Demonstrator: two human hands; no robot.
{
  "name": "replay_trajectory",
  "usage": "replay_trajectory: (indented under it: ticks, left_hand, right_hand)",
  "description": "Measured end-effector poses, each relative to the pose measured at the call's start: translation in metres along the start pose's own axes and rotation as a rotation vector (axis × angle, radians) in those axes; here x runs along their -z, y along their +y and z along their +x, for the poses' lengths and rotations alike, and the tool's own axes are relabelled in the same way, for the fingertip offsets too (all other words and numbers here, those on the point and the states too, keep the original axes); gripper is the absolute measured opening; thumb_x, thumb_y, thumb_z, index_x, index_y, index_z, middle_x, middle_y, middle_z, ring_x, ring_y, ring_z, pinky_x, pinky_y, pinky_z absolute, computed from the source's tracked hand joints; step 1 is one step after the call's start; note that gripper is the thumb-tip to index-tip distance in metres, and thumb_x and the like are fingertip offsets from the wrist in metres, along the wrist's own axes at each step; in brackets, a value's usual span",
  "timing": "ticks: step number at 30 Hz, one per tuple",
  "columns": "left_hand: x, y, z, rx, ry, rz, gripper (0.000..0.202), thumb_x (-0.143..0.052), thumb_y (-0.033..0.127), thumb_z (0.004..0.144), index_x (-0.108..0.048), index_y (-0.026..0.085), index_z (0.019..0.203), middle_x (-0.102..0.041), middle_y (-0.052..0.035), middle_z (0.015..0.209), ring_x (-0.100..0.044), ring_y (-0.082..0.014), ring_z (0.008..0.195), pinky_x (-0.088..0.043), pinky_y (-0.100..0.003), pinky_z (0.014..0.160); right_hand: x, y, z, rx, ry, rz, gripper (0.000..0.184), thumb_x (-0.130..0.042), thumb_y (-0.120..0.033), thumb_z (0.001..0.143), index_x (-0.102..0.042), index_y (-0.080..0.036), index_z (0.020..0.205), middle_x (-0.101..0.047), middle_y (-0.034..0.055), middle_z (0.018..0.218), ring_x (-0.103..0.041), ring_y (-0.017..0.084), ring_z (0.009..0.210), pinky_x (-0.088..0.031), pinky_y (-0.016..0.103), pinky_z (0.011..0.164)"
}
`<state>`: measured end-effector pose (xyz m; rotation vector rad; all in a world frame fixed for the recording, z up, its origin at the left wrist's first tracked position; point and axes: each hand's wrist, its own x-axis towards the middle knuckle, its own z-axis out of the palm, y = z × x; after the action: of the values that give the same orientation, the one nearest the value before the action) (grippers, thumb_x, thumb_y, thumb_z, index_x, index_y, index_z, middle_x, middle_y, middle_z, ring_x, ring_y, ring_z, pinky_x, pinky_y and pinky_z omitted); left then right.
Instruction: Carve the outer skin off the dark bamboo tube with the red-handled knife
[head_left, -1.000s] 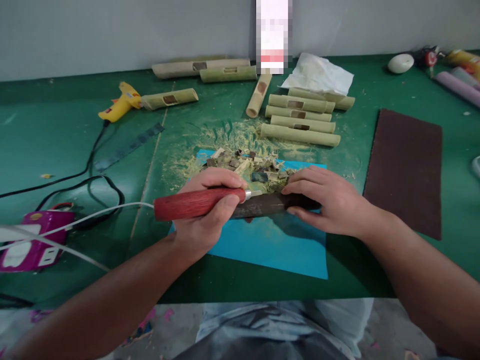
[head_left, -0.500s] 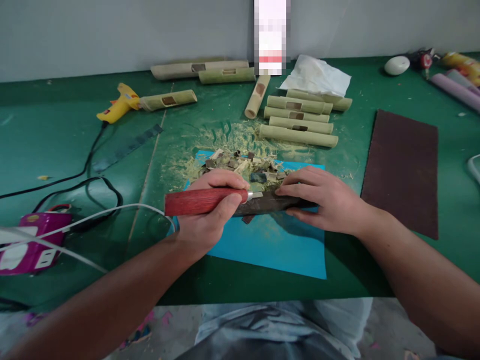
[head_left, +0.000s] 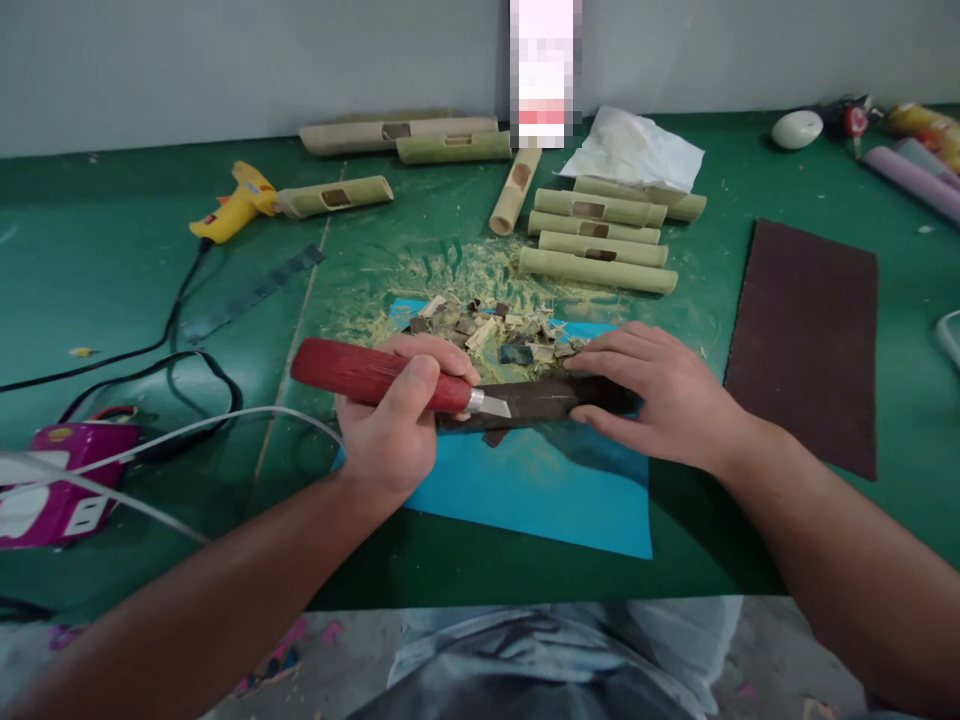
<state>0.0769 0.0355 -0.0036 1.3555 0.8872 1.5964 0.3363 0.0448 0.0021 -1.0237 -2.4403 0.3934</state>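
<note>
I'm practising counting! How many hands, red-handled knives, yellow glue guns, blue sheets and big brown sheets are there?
Left hand and right hand: 2
Red-handled knife: 1
Yellow glue gun: 1
Blue sheet: 1
Big brown sheet: 1
Total: 6

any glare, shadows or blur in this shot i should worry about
Head view: the bright upright panel at the back is pixelated, its content unreadable; head view: a soft shadow darkens the blue sheet below the right hand; head view: the red-handled knife looks fairly sharp against the dark tube.
</note>
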Motion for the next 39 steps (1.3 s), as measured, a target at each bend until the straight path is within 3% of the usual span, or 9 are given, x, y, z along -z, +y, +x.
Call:
replay_trajectory:
  ticks: [4,8,12,16,20,24,28,31,39]
  left_hand:
    - [0.001,-0.001,-0.001,-0.038,0.028,-0.046,0.022,-0.070,0.035,0.094,-0.076,0.021,0.078,-0.069,-0.0023,0.073,-0.066,-0.0137,0.061,-0.049,-0.025,0.042]
    - [0.002,0.000,0.000,-0.081,0.044,-0.062,0.020,-0.069,0.031,0.093,-0.078,0.021,0.079,-0.070,-0.0025,0.073,-0.068,-0.0149,0.066,-0.051,-0.025,0.044]
    - [0.000,0.001,0.000,-0.043,0.055,-0.014,0.020,-0.073,0.037,0.091,-0.077,0.024,0.076,-0.070,-0.0020,0.071,-0.067,-0.0158,0.066,-0.054,-0.027,0.049]
    - [0.001,0.001,-0.002,0.012,0.001,0.019,0.021,-0.074,0.040,0.091,-0.077,0.024,0.077,-0.072,-0.0014,0.074,-0.068,-0.0150,0.068,-0.057,-0.028,0.058]
    - [0.005,0.001,-0.003,0.071,-0.083,0.052,0.026,-0.076,0.047,0.089,-0.078,0.023,0.080,-0.073,-0.0026,0.077,-0.069,-0.0152,0.072,-0.058,-0.028,0.063]
    - [0.007,0.004,-0.002,0.126,-0.199,0.083,0.036,-0.075,0.058,0.088,-0.079,0.023,0.084,-0.074,-0.0052,0.079,-0.068,-0.0178,0.069,-0.055,-0.030,0.057]
    - [0.008,0.007,0.000,0.127,-0.264,0.091,0.034,-0.073,0.056,0.089,-0.080,0.023,0.086,-0.075,-0.0065,0.082,-0.069,-0.0201,0.072,-0.054,-0.030,0.054]
    - [0.007,0.008,0.000,0.131,-0.293,0.097,0.032,-0.073,0.055,0.090,-0.080,0.023,0.086,-0.074,-0.0059,0.080,-0.069,-0.0197,0.070,-0.056,-0.030,0.057]
    - [0.007,0.005,-0.001,0.115,-0.195,0.039,0.034,-0.076,0.055,0.088,-0.079,0.021,0.088,-0.074,-0.0056,0.082,-0.067,-0.0162,0.064,-0.057,-0.029,0.055]
  right_hand:
    - [-0.002,0.001,0.000,0.031,-0.058,0.009,0.037,-0.066,-0.045,0.096,-0.073,-0.015,0.118,-0.077,0.0148,0.119,-0.070,0.033,0.106,-0.050,0.046,0.085]
    - [0.000,0.001,0.000,0.126,0.003,0.121,0.026,-0.068,-0.046,0.096,-0.071,-0.020,0.099,-0.077,0.0101,0.113,-0.071,0.028,0.107,-0.047,0.043,0.091]
    - [0.000,-0.002,0.000,0.146,-0.052,0.172,0.032,-0.073,-0.050,0.092,-0.071,-0.021,0.107,-0.076,0.0097,0.118,-0.069,0.028,0.112,-0.047,0.043,0.096]
    - [0.001,-0.004,0.001,0.166,-0.123,0.166,0.038,-0.072,-0.055,0.092,-0.073,-0.019,0.105,-0.075,0.0115,0.119,-0.068,0.027,0.107,-0.047,0.042,0.089]
    - [0.003,-0.008,0.001,0.176,-0.181,0.114,0.047,-0.072,-0.062,0.089,-0.075,-0.017,0.102,-0.073,0.0090,0.098,-0.064,0.025,0.092,-0.043,0.039,0.079]
    - [0.003,-0.016,0.000,0.186,-0.197,0.063,0.036,-0.069,-0.052,0.093,-0.076,-0.017,0.099,-0.067,0.0048,0.083,-0.057,0.021,0.080,-0.037,0.035,0.072]
    - [0.004,-0.023,-0.002,0.174,-0.164,0.035,0.025,-0.065,-0.039,0.094,-0.075,-0.016,0.098,-0.069,0.0059,0.086,-0.057,0.021,0.082,-0.038,0.036,0.073]
    - [0.005,-0.026,-0.002,0.144,-0.181,-0.004,0.032,-0.067,-0.043,0.093,-0.075,-0.015,0.104,-0.070,0.0078,0.091,-0.059,0.023,0.086,-0.038,0.037,0.075]
    - [-0.003,-0.026,-0.002,0.126,-0.210,-0.039,0.025,-0.068,-0.037,0.089,-0.073,-0.016,0.103,-0.071,0.0097,0.096,-0.060,0.025,0.088,-0.041,0.038,0.074]
